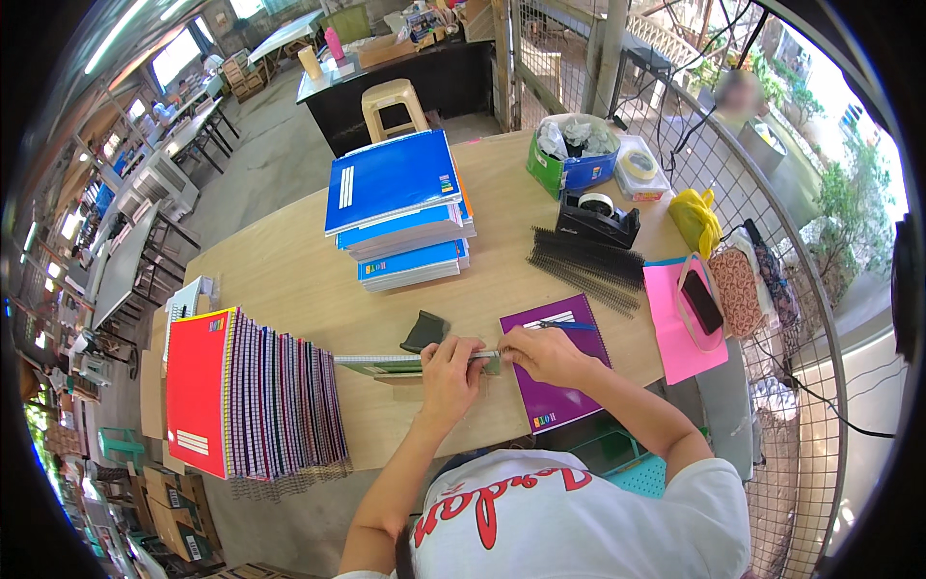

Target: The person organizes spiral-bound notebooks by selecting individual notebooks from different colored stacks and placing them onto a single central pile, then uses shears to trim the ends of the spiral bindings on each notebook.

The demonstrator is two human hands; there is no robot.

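Note:
A green notebook [381,364] stands on its edge near the front of the table, its binding edge upward. My left hand [453,370] is closed round it near its right end. At that end the fingers of my right hand [545,355] are pinched together; whatever is between them is too small to make out. Below my right hand lies a purple spiral notebook [552,391], with a slim blue-handled tool [574,326] on it, partly hidden. Just beyond my left hand sits a small dark grey block-like piece [423,331].
Bound notebooks with a red cover [200,396] stand in a row at left. Blue notebooks [391,188] are stacked behind. Black binding coils [586,265], a tape dispenser [598,220], a green-blue tub [572,159] and a phone [701,299] on a pink folder [675,347] occupy the right.

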